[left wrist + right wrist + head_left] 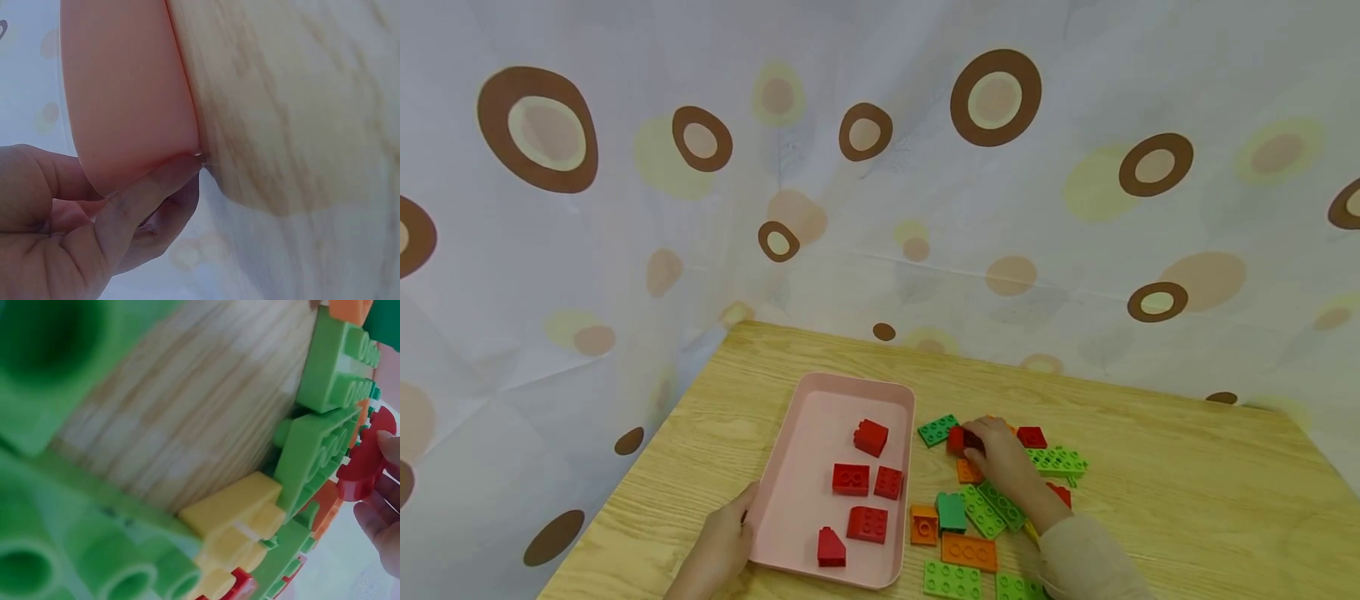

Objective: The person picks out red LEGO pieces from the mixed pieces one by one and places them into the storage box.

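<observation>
My left hand (724,533) grips the left side of a pink tray (782,454). In the left wrist view, the thumb and fingers of that hand (119,219) bend around the tray's edge (131,94). Several red bricks (871,438) lie inside the tray, spread along its right half. Over the loose bricks to the right of the tray, my right hand (1003,458) pinches a red brick (955,441). The right wrist view shows this red brick (369,456) with its curved end and studs, held between thumb and fingers (389,450).
Green, orange and red bricks surround the right hand, among them a dark green one (938,430), a teal one (951,512) and an orange one (968,552). A yellow brick (237,519) shows under the right forearm. A patterned curtain (925,208) hangs behind the wooden table (1187,483).
</observation>
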